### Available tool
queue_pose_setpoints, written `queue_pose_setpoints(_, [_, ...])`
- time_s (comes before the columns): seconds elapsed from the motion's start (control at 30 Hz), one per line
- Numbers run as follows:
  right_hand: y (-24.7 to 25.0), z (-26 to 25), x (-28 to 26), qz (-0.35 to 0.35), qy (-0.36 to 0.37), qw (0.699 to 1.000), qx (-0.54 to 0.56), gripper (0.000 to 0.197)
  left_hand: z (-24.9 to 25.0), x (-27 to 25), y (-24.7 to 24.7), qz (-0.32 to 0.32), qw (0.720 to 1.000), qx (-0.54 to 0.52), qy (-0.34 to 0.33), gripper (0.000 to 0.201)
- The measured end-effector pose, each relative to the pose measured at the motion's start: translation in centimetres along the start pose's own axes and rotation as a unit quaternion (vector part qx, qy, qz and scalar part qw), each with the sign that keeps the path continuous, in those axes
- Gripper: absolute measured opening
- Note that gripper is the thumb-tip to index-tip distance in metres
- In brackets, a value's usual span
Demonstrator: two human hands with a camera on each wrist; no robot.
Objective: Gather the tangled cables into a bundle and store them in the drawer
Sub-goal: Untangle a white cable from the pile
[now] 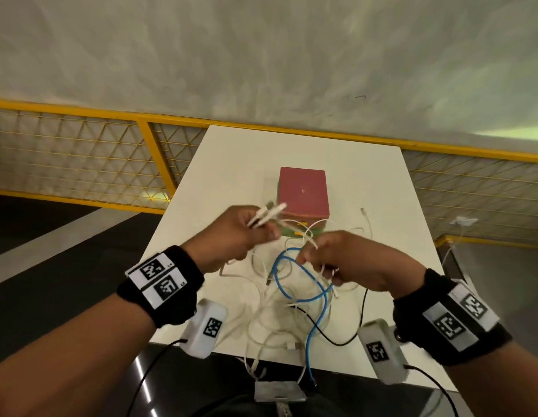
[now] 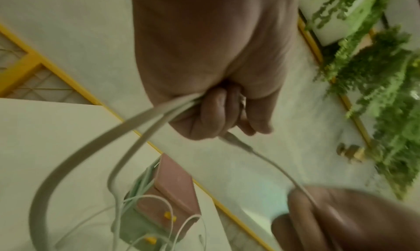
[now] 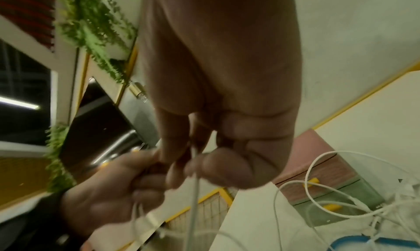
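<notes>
Two hands mid-frame: left hand (image 1: 231,236) gripping white cable ends (image 1: 266,216), right hand (image 1: 346,260) pinching white cable (image 1: 311,240); wristband markers (image 1: 157,278) unreadable.

White cables (image 1: 263,308), one blue cable (image 1: 303,284), one black cable (image 1: 349,332) on white worktop (image 1: 240,152); drawer box (image 1: 303,192) pink over green, yellow handles (image 2: 170,216); railing (image 1: 111,114) yellow.

Dim, warm indoor light with a greenish cast. Strong wide-angle bending at frame edges. Motion blur across both wrist views, worst at lower right of the left one.
</notes>
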State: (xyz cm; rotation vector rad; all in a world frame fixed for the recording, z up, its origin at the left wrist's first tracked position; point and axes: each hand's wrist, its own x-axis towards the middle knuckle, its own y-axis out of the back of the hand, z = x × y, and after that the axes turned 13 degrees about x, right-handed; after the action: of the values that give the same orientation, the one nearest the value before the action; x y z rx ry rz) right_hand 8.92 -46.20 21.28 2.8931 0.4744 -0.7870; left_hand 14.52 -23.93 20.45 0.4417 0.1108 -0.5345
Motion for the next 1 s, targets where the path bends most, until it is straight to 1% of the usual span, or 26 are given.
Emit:
queue_pose_setpoints(0.07, [-0.9,0.6,-1.1,-0.088,-0.022,0.993,-0.077,0.016,0.3,0.6,1.1,0.073,0.996,-0.051,0.004,0.012])
queue_pose_setpoints(0.13, [-2.4,1.3,-1.8,-0.168,-0.044,0.975,-0.137,0.018,1.0,1.2,2.2,0.114,0.99,-0.088,-0.004,0.014])
queue_pose_setpoints(0.17, [-3.1,1.7,-1.9,-0.195,-0.054,0.964,-0.175,0.021,1.4,1.4,2.6,0.127,0.987,-0.093,-0.012,0.014])
queue_pose_setpoints(0.23, [-4.2,2.6,-1.6,-0.216,-0.06,0.942,-0.251,0.032,1.8,1.8,3.2,0.148,0.984,-0.099,-0.017,0.016])
queue_pose_setpoints(0.27, [-4.5,3.1,-1.4,-0.213,-0.057,0.94,-0.26,0.038,1.9,1.9,3.4,0.153,0.983,-0.1,-0.019,0.017])
queue_pose_setpoints(0.3, [-4.6,3.6,-1.1,-0.215,-0.062,0.947,-0.231,0.043,2.0,2.0,3.4,0.154,0.983,-0.1,-0.022,0.015])
queue_pose_setpoints(0.33, [-4.4,4.0,-0.9,-0.231,-0.082,0.955,-0.17,0.045,2.1,2.0,3.4,0.153,0.983,-0.099,-0.024,0.012])
queue_pose_setpoints(0.37, [-4.2,4.4,-0.7,-0.263,-0.108,0.954,-0.1,0.045,2.1,2.0,3.3,0.15,0.984,-0.097,-0.025,0.009])
queue_pose_setpoints(0.43, [-4.0,4.8,-0.5,-0.33,-0.149,0.932,-0.009,0.04,2.0,2.0,3.1,0.146,0.985,-0.089,-0.023,0.01])
queue_pose_setpoints(0.47, [-4.1,5.0,-0.5,-0.34,-0.154,0.928,0.01,0.037,1.9,1.9,3.0,0.144,0.986,-0.086,-0.023,0.011])
queue_pose_setpoints(0.5, [-4.2,5.2,-0.4,-0.327,-0.149,0.933,0.01,0.034,1.9,1.9,2.9,0.14,0.986,-0.084,-0.023,0.014])
queue_pose_setpoints(0.53, [-4.2,5.2,-0.3,-0.292,-0.137,0.947,-0.008,0.031,1.9,1.9,2.8,0.136,0.987,-0.082,-0.023,0.017])
queue_pose_setpoints(0.6, [-3.7,5.3,0.6,-0.175,-0.099,0.978,-0.063,0.023,1.9,1.8,2.7,0.124,0.988,-0.083,-0.021,0.023])
queue_pose_setpoints(0.67, [-2.1,5.6,2.1,-0.031,-0.032,0.995,-0.093,0.014,2.0,1.6,2.8,0.099,0.991,-0.091,-0.022,0.031])
queue_pose_setpoints(0.7, [-1.2,5.9,3.1,0.04,0.013,0.993,-0.108,0.012,2.0,1.5,2.9,0.084,0.992,-0.092,-0.025,0.035])
queue_pose_setpoints(0.73, [-0.3,6.3,4.2,0.106,0.055,0.983,-0.137,0.011,2.0,1.4,2.8,0.07,0.993,-0.09,-0.029,0.038])
queue_pose_setpoints(0.77, [0.4,6.7,5.4,0.158,0.087,0.968,-0.172,0.011,2.0,1.2,2.7,0.059,0.994,-0.085,-0.033,0.04])
queue_pose_setpoints(0.8, [0.9,7.2,6.7,0.191,0.109,0.955,-0.201,0.012,1.9,1.1,2.6,0.051,0.995,-0.082,-0.035,0.041])
queue_pose_setpoints(0.83, [1.2,7.6,7.9,0.203,0.129,0.943,-0.229,0.014,1.8,1.0,2.4,0.044,0.995,-0.082,-0.035,0.041])
queue_pose_setpoints(0.87, [1.4,8.0,9.3,0.196,0.146,0.933,-0.265,0.017,1.7,0.9,2.2,0.039,0.995,-0.083,-0.033,0.039])
queue_pose_setpoints(0.93, [1.2,8.3,11.7,0.154,0.171,0.91,-0.345,0.024,1.3,0.7,1.7,0.033,0.996,-0.08,-0.028,0.03])
queue_pose_setpoints(1.0, [0.6,8.2,13.6,0.123,0.179,0.886,-0.411,0.029,1.0,0.7,1.2,0.03,0.996,-0.077,-0.024,0.02])
